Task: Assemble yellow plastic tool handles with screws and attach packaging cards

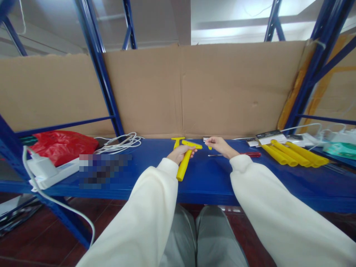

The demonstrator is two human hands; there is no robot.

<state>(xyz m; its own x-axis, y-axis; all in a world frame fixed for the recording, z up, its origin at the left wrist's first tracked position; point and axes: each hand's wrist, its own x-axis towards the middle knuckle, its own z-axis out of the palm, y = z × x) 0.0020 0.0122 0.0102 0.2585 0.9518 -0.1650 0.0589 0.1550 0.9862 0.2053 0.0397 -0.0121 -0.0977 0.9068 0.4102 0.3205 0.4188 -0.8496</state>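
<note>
My left hand (180, 152) is closed around a yellow T-shaped scraper (183, 167), gripping it near the joint of head and handle. The handle points down toward the shelf's front edge. Behind it lies another yellow T-shaped piece (178, 139). Just to the right, my right hand (218, 145) is raised with thumb and fingertips pinched together; what they hold is too small to make out. A small yellow piece (210, 148) shows just below those fingertips. Beneath the right wrist, a screwdriver with a red handle (251, 154) lies on the blue shelf (155, 174).
Several yellow tubes (294, 154) lie at the right beside black-and-white packets (271, 136). On the left are a white power strip (59, 178), coiled white cable (122, 142) and a red plastic bag (65, 146). A cardboard wall (222, 89) closes the back, between blue posts (107, 85).
</note>
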